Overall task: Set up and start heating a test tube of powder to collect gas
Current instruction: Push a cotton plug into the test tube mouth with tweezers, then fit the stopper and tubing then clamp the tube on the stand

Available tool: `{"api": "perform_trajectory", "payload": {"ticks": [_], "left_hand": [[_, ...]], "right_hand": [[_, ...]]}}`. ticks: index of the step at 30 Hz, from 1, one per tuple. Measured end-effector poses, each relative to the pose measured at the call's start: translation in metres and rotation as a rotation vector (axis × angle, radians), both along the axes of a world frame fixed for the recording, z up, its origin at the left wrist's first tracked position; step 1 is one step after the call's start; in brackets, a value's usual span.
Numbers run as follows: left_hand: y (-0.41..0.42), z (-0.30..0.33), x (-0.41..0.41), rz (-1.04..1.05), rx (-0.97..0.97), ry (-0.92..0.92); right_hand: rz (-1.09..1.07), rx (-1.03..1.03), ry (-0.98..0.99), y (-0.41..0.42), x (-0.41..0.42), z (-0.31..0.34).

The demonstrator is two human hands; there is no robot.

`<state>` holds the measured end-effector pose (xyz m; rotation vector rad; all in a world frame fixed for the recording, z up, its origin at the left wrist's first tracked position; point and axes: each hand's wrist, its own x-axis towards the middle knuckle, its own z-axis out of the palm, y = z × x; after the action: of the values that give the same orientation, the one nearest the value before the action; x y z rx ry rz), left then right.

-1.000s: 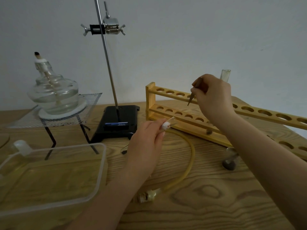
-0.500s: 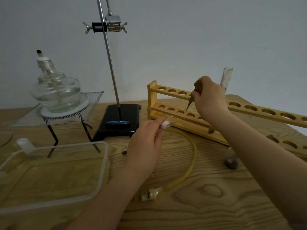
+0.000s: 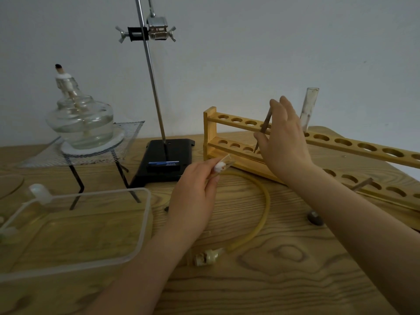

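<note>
Early stage of setup. The left hand (image 3: 195,192) pinches a small glass tube (image 3: 223,163) whose mouth is plugged with a white wad, tilted above the near middle of the table (image 3: 284,280). The right hand (image 3: 284,142) holds thin tweezers (image 3: 263,128) between thumb and fingers in front of the wooden rack (image 3: 211,123), the other fingers straight. A second tube (image 3: 309,105) stands in the rack at far right. Left to do, by appearance: the clamp (image 3: 156,30) on the stand (image 3: 163,162) is bare, the rubber hose (image 3: 261,214) lies loose, the burner (image 3: 79,119) at far left shows no flame, and the plastic tray (image 3: 136,223) waits at near left.
</note>
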<state>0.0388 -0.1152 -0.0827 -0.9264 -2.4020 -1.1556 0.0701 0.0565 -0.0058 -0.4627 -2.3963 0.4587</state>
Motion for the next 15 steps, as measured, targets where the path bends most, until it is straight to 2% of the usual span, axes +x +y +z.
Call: {"api": "perform_trajectory", "payload": {"ticks": [7, 12, 15], "left_hand": [[-0.004, 0.0, 0.004, 0.002, 0.017, 0.011], [-0.008, 0.002, 0.008, 0.001, 0.022, 0.001], [-0.012, 0.001, 0.011, -0.002, 0.017, -0.008]], "right_hand": [[0.118, 0.028, -0.036, -0.015, 0.014, -0.007], [0.376, 0.073, -0.215, -0.031, 0.03, -0.019], [0.537, 0.048, -0.392, -0.039, 0.042, -0.024]]}}
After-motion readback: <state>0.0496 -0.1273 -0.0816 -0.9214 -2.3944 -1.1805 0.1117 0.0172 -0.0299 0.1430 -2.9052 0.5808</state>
